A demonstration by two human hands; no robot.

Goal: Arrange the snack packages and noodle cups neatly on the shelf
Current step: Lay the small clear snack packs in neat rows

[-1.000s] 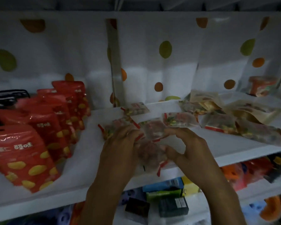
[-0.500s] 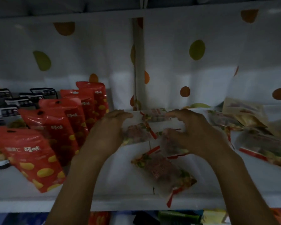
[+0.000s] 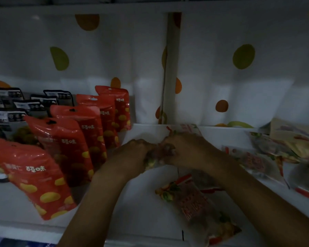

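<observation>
Left hand (image 3: 132, 155) and right hand (image 3: 187, 148) meet knuckle to knuckle over the shelf (image 3: 132, 211). The fingers of both are curled in and clamped on one clear packet (image 3: 154, 160), of which only a strip shows between them. The two-handed grip is likely because the film is slack, so squaring it up needs both ends held.

A second packet (image 3: 185, 128) sits just behind the right fingertips, close to the curtain (image 3: 239, 97) (possibly the start of a back row; too blurred to say whether it is propped or flat). A third packet (image 3: 194, 202) lies flat, nearer the wrists than the fingers, partly under the right forearm and not yet sorted.

Red bags (image 3: 66, 148) stand in file left of the left fingers, near but apart. A loose pile (image 3: 284, 145) lies right of the right hand, untidy. No noodle cups are in view.

Judgement: the task is roughly midway, and the held packet probably belongs beside the back one.
</observation>
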